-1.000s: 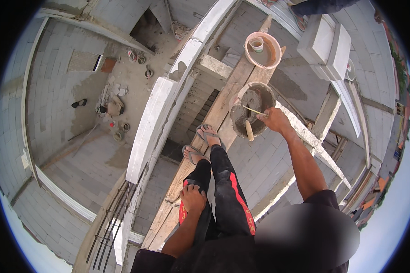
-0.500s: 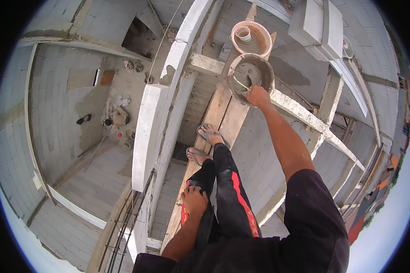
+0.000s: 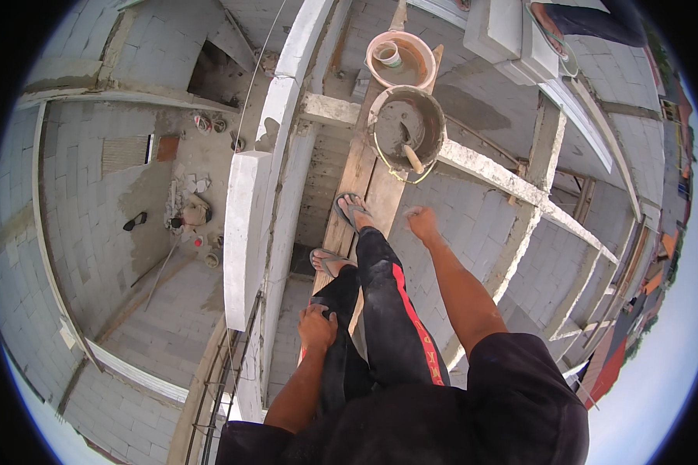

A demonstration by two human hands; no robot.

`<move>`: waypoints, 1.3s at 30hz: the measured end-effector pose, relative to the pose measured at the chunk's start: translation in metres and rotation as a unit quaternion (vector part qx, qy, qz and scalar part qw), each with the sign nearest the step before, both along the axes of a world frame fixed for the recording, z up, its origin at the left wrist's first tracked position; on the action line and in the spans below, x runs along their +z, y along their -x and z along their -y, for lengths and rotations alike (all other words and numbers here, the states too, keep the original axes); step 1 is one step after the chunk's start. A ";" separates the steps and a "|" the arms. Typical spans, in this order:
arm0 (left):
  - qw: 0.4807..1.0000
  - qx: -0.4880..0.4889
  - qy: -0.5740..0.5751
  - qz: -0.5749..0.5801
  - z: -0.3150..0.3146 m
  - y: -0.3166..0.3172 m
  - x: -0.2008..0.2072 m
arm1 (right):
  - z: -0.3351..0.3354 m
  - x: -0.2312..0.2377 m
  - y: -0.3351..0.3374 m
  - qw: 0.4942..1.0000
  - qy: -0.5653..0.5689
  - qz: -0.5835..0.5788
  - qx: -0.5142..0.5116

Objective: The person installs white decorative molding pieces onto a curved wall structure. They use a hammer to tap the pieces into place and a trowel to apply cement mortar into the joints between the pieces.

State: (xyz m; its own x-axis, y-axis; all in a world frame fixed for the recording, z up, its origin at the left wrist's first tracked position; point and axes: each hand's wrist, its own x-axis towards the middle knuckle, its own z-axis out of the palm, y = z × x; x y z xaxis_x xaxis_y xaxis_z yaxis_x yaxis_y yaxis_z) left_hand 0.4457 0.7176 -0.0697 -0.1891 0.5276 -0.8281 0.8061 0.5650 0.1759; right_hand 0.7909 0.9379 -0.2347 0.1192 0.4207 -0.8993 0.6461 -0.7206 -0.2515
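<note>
Toward half past six in the view, the left hand (image 3: 316, 329) lies on the black trousers (image 3: 345, 372), fingers draped over the leg. At 3 o'clock the right hand (image 3: 423, 223) hangs near the bucket, fingers curled; whether they press together I cannot tell. At 1 o'clock, the mortar bucket (image 3: 436, 120) stands on planks (image 3: 388, 200), a wooden-handled trowel (image 3: 413, 160) leaning inside. Just beyond sits a pink basin (image 3: 427, 66) holding a small tub (image 3: 388, 54).
</note>
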 end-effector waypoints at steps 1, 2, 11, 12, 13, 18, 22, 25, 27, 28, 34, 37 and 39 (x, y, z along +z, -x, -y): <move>1.000 0.010 0.001 -0.003 -0.007 0.000 0.000 | -0.001 -0.007 -0.012 0.996 -0.009 -0.029 -0.081; 1.000 0.011 -0.001 -0.010 -0.013 0.000 -0.003 | -0.001 -0.013 -0.022 0.985 -0.016 -0.059 -0.161; 0.999 0.027 0.009 -0.030 -0.072 -0.012 -0.017 | -0.078 -0.047 0.013 0.776 -0.019 -0.083 -0.625; 0.999 0.025 0.009 -0.040 -0.077 -0.018 -0.017 | -0.101 -0.034 0.018 0.768 -0.031 -0.110 -0.630; 0.998 0.026 0.006 -0.054 -0.083 -0.023 -0.017 | -0.116 -0.014 0.017 0.779 -0.040 -0.103 -0.617; 0.995 0.079 0.012 -0.061 -0.142 -0.031 -0.017 | -0.276 0.091 -0.004 0.830 -0.228 -0.246 -0.445; 0.984 0.170 -0.048 0.033 -0.171 -0.026 -0.076 | -0.326 0.048 -0.061 0.912 -0.397 -0.043 -0.094; 0.976 0.186 -0.084 0.080 -0.194 -0.040 -0.132 | -0.273 0.052 -0.032 0.933 -0.308 0.109 0.151; 0.974 0.164 -0.100 0.117 -0.216 -0.043 -0.155 | -0.240 0.029 -0.025 0.921 -0.239 0.157 0.263; 0.972 0.151 -0.115 0.139 -0.227 -0.045 -0.164 | -0.228 0.007 -0.025 0.908 -0.232 0.175 0.303; 0.966 0.070 -0.113 0.223 -0.293 -0.015 -0.166 | -0.227 -0.076 0.001 0.842 -0.106 0.237 0.473; 0.956 0.036 -0.155 0.246 -0.317 0.006 -0.144 | -0.221 -0.104 -0.008 0.824 -0.093 0.241 0.504; 0.947 0.027 -0.208 0.245 -0.322 0.015 -0.128 | -0.228 -0.101 -0.002 0.802 -0.100 0.232 0.541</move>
State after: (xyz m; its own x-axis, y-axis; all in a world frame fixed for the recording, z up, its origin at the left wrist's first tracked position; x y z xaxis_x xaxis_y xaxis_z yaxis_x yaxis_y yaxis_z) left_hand 0.4302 1.0394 -0.1977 0.1284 0.8280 -0.5458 0.5423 0.4022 0.7377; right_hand 0.7928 1.1664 -0.3355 -0.1110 0.6334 -0.7659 0.9233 0.3509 0.1564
